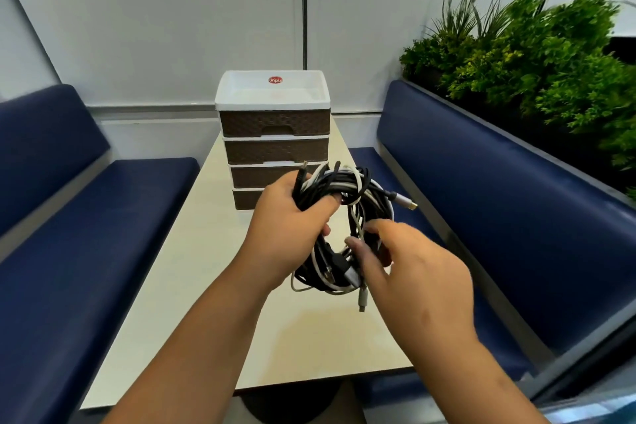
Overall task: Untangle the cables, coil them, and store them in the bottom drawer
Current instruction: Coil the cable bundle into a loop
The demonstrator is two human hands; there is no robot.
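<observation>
Cables (347, 189): mixed black and white rubbery cords, one loose round bundle, metal plug tips sticking out, held in the air above the counter (192, 272). Left hand (292, 227) grips the bundle's upper left, fingers curled round the cords. Right hand (409, 279) pinches strands at the lower right. Drawer unit (275, 134) behind: white glossy plastic frame, four brown woven-texture fronts, all closed; bottom drawer (246, 199) partly hidden by the hand. Counter is smooth, pale cream. Padded navy benches (499, 189) on both sides.
</observation>
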